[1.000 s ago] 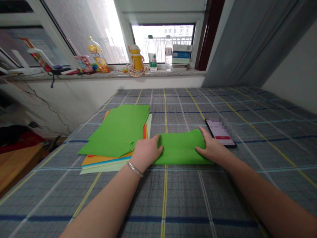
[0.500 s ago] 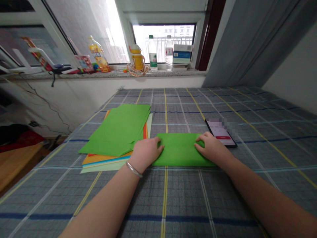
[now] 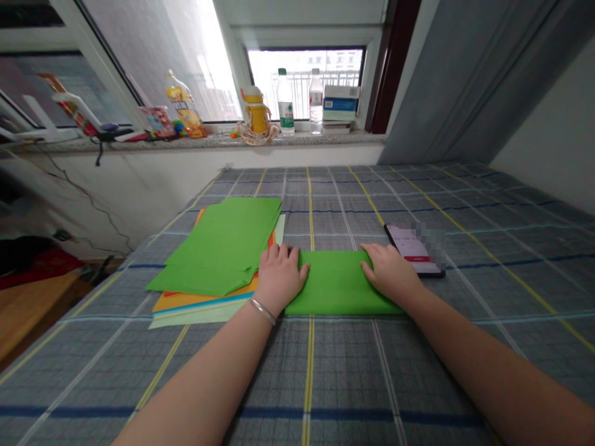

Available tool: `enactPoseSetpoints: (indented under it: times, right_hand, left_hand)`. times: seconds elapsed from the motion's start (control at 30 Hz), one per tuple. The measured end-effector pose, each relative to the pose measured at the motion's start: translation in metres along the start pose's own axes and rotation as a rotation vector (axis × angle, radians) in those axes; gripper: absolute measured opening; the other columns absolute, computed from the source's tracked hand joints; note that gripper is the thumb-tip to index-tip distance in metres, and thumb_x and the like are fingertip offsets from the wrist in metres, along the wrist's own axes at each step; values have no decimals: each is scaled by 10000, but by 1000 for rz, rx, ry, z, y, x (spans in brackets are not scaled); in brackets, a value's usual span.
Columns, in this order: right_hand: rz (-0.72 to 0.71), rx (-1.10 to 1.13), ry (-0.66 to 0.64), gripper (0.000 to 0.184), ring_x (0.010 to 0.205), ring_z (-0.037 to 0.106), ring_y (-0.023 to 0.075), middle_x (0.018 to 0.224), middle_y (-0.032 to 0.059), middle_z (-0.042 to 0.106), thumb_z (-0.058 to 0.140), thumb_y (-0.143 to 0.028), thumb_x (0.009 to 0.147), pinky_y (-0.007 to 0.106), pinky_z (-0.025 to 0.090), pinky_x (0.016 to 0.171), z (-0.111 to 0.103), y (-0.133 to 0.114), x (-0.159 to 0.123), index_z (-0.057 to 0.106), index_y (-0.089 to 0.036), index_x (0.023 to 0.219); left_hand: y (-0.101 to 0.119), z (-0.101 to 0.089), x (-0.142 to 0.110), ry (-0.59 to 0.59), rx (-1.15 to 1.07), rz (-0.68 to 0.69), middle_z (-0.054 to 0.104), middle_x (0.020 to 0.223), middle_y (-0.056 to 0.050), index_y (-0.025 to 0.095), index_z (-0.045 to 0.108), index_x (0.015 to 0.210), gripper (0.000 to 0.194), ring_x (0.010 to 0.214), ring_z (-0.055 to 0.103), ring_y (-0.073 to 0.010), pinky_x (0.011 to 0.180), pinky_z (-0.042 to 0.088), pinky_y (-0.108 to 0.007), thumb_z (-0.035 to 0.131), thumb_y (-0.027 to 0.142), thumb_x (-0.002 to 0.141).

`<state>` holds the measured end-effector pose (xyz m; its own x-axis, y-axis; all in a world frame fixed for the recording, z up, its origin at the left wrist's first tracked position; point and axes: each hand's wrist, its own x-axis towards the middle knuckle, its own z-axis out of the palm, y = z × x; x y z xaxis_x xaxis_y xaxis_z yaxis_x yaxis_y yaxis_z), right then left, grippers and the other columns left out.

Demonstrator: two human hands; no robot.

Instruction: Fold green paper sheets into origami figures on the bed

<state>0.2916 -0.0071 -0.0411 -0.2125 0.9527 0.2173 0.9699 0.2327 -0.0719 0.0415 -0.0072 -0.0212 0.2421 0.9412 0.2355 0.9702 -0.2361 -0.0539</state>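
Observation:
A green folded sheet of paper (image 3: 333, 282) lies flat in front of me, its long side running left to right. My left hand (image 3: 281, 279) rests over its left end, fingers stretched forward and apart, thumb on the paper. At the right end lies my right hand (image 3: 390, 272), its fingers extended along the far corner and its thumb pointing inward on the sheet. Both palms face down, and the paper's short ends are hidden under them. Left of my left hand is a stack of coloured paper with green sheets (image 3: 223, 241) on top and orange, blue and pale green edges below.
A phone (image 3: 416, 251) with a lit screen lies just beyond my right hand. Everything rests on a grey plaid cloth (image 3: 344, 371). On the windowsill (image 3: 214, 145) at the back stand a yellow cup (image 3: 257, 114), several bottles and boxes (image 3: 341, 104).
My fingers have straightened from a curled pose and spread forward at both ends of the folded paper. The paper and the stack look nearly unmoved.

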Motion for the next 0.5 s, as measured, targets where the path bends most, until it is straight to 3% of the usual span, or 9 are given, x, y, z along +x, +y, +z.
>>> enactPoseSetpoints:
  times: [0.13, 0.27, 0.5]
  right_hand:
    - [6, 54, 21, 560, 1115, 491, 317, 1221, 165, 604, 441, -407, 896, 430, 385, 975, 4, 3, 1, 474, -81, 1351]
    - [-6, 167, 57, 530, 1117, 494, 304, 1165, 148, 609, 506, -402, 857, 429, 370, 1002, 8, 9, 2, 523, -123, 1307]
    - [46, 432, 153, 483, 1063, 548, 253, 1108, 118, 593, 588, -319, 765, 405, 398, 984, 14, 21, 5, 560, -157, 1220]
  left_hand:
    - [-2, 8, 3, 13, -43, 8, 560, 1260, -149, 169, 569, 1222, 451, 1184, 434, -341, 956, 333, -476, 397, 459, 922]
    - [-6, 10, 7, 13, -99, 29, 563, 1273, -138, 156, 583, 1185, 413, 1212, 428, -325, 1000, 330, -460, 446, 431, 908]
    - [-13, 4, 15, -6, -226, 5, 673, 1035, -92, 181, 624, 1069, 275, 1054, 552, -270, 937, 409, -372, 547, 336, 856]
